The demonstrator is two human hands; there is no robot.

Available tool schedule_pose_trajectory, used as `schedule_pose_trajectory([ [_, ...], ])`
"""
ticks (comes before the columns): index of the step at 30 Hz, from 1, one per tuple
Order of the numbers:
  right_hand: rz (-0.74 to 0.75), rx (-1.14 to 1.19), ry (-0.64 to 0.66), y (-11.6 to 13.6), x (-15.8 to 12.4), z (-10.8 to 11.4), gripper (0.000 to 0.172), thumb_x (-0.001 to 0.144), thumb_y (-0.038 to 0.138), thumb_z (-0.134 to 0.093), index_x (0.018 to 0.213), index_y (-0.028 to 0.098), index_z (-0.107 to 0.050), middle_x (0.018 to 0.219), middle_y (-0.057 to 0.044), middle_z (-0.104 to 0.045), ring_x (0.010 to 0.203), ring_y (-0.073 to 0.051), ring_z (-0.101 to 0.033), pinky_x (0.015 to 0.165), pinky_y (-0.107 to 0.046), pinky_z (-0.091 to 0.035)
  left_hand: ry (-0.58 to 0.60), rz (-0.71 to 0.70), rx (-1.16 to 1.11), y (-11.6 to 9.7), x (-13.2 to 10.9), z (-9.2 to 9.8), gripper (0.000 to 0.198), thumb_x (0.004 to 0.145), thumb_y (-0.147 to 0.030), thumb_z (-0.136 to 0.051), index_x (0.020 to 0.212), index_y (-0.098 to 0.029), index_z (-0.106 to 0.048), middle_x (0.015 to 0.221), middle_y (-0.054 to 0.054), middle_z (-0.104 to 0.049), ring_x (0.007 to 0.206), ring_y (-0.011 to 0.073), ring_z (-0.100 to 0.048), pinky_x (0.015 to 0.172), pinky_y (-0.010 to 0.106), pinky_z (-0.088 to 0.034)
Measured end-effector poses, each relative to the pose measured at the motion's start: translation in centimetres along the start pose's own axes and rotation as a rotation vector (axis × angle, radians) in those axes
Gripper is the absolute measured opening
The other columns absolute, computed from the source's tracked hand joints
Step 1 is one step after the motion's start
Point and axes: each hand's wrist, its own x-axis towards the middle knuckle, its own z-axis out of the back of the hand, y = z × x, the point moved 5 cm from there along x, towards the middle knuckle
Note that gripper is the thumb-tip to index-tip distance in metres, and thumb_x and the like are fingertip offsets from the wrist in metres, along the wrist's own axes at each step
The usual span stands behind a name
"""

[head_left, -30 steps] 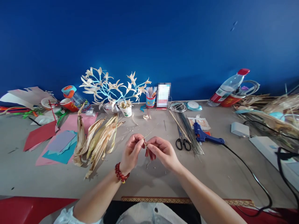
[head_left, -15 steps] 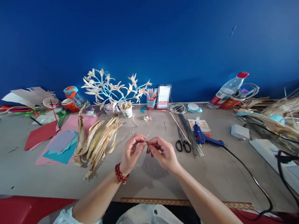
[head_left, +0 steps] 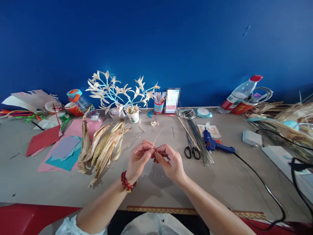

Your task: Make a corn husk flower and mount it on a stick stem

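Observation:
My left hand (head_left: 139, 160) and my right hand (head_left: 170, 160) meet above the middle of the table, fingers pinched together. Between them they hold a thin strip of dried husk (head_left: 156, 138) whose pale tip sticks up and away from the fingertips. A red bead bracelet (head_left: 126, 182) circles my left wrist. A pile of dried corn husks (head_left: 102, 145) lies just to the left of my hands.
Black scissors (head_left: 192, 151), a bundle of thin wires (head_left: 199, 140) and a blue glue gun (head_left: 216, 145) with its black cord lie to the right. Coloured paper sheets (head_left: 61, 148) lie at left. A husk-flower branch (head_left: 119, 91), a cup of pens (head_left: 158, 105) and a lying bottle (head_left: 241, 91) stand along the blue wall.
Both hands stayed together in the same spot, fingers working the strip. The husk's tip now points up higher, and the piece that hung below the fingers a second ago is gone.

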Motion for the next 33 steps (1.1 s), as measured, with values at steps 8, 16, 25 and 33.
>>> schedule_pose_trajectory([
  [8,0.025,-0.029,0.039,0.4,0.1,-0.1,0.012,0.096,0.029,-0.054,0.088,0.021,-0.058,0.073,-0.003,-0.07,0.062,-0.015,-0.068,0.053,-0.023,-0.052,0.046,0.103,-0.165,0.4,0.2,-0.2,0.016,0.085,-0.028,-0.07,0.078,-0.019,-0.059,0.092,0.003,-0.055,0.068,0.0112,-0.055,0.057,0.025,-0.05],
  [16,0.557,-0.502,-0.036,4.0,1.0,3.1,0.024,0.09,0.01,-0.055,0.107,0.024,-0.067,0.103,-0.01,-0.072,0.093,-0.022,-0.068,0.08,-0.037,-0.053,0.033,0.057,0.081,-0.3,0.6,0.1,0.013,0.084,-0.029,-0.072,0.079,-0.018,-0.067,0.087,0.004,-0.064,0.083,0.0156,-0.059,0.078,0.029,-0.049],
  [25,0.578,-0.479,0.039,3.4,1.0,2.1,0.029,0.091,0.006,-0.052,0.111,0.023,-0.063,0.097,-0.008,-0.073,0.088,-0.02,-0.065,0.08,-0.035,-0.054,0.069,0.008,0.079,-0.4,0.4,-0.1,0.007,0.087,-0.023,-0.069,0.081,-0.02,-0.068,0.088,0.002,-0.063,0.087,0.0153,-0.058,0.082,0.028,-0.046],
  [33,0.601,-0.525,0.014,3.9,0.5,1.4,0.031,0.088,0.002,-0.052,0.11,0.022,-0.063,0.096,-0.008,-0.073,0.085,-0.02,-0.064,0.077,-0.035,-0.054,-0.025,-0.037,0.111,-0.5,0.3,0.2,0.01,0.086,-0.021,-0.069,0.076,-0.019,-0.068,0.086,0.002,-0.062,0.087,0.016,-0.057,0.083,0.028,-0.044],
])
